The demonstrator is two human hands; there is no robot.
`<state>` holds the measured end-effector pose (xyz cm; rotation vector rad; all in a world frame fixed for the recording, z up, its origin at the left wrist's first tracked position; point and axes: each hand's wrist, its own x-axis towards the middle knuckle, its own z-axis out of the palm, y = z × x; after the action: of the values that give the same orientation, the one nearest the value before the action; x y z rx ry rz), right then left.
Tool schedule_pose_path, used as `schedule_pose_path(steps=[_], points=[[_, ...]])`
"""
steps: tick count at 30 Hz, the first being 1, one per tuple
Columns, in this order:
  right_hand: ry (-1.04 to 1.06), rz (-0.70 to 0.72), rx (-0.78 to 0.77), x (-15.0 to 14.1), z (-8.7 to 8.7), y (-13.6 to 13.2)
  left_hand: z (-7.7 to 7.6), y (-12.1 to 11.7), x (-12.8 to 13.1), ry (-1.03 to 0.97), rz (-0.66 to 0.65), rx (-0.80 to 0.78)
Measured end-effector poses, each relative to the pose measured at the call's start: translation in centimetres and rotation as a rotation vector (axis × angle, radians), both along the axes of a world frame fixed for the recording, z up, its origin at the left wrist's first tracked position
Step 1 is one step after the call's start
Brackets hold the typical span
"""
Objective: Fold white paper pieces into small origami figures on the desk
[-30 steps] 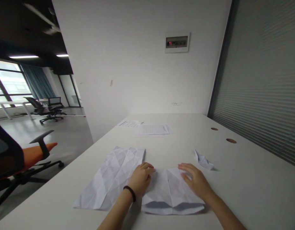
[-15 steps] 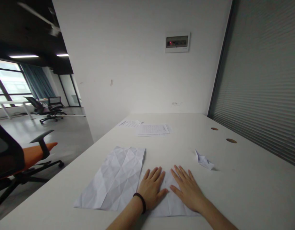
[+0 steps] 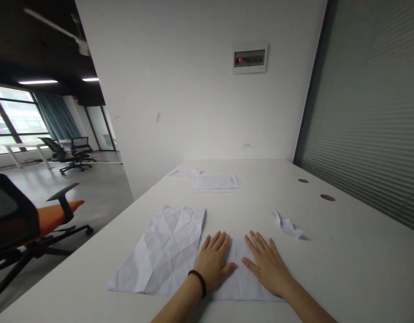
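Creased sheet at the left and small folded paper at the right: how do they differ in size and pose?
The creased sheet is much larger than the small folded paper. The creased sheet lies spread nearly flat, while the small folded paper is compact, with a point sticking up. Both are white paper resting on the white table.

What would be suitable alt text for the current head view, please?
Two bare hands, the left hand and right hand, press flat on a folded white sheet. A larger creased sheet lies to the left, a small folded paper piece beyond the right hand.
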<state>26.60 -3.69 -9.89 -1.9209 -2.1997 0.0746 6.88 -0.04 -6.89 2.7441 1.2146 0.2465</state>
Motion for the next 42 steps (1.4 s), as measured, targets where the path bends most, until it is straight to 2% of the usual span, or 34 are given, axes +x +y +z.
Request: schedule_pose_path(steps=[6, 10, 13, 17, 21, 25, 27, 29, 32, 37, 39, 42], points=[[-0.003, -0.051, 0.046, 0.9, -0.4, 0.6, -0.3, 0.2, 0.0, -0.003, 0.096, 0.011], [0.001, -0.040, 0.038, 1.0, -0.4, 0.6, -0.6, 0.2, -0.1, 0.015, 0.110, -0.022], [0.050, -0.082, 0.057, 1.0, -0.4, 0.7, -0.2, 0.2, 0.0, 0.003, 0.108, -0.004], [0.199, -0.171, 0.122, 1.6, -0.4, 1.3, 0.6, 0.0, 0.2, -0.021, -0.003, 0.009], [0.449, -0.146, 0.260, 2.2, -0.2, 2.0, 0.5, -0.2, 0.4, -0.040, -0.166, -0.100], [0.687, -0.067, 0.442, 2.1, 0.9, 1.9, 0.3, -0.3, 0.4, -0.055, -0.172, -0.132], [0.723, 0.016, 0.463, 1.6, 1.6, 1.5, 0.5, -0.4, 0.5, -0.053, -0.163, -0.144], [0.703, 0.105, 0.418, 0.9, 2.3, 0.9, 0.8, -0.5, 0.6, -0.052, -0.156, -0.155], [0.610, 0.224, 0.273, -0.2, 3.1, 0.0, 0.9, -0.5, 0.6, -0.060, -0.150, -0.158], [0.449, 0.278, 0.008, -1.0, 3.5, -0.9, 0.4, -0.3, 0.6, -0.124, -0.127, -0.101], [0.427, 0.267, -0.043, -1.0, 3.6, -1.0, 0.2, 0.0, 0.5, -0.168, -0.067, -0.053], [0.425, 0.252, -0.046, -1.0, 3.6, -1.2, 0.2, 0.5, 0.1, -0.231, 0.113, 0.010]])
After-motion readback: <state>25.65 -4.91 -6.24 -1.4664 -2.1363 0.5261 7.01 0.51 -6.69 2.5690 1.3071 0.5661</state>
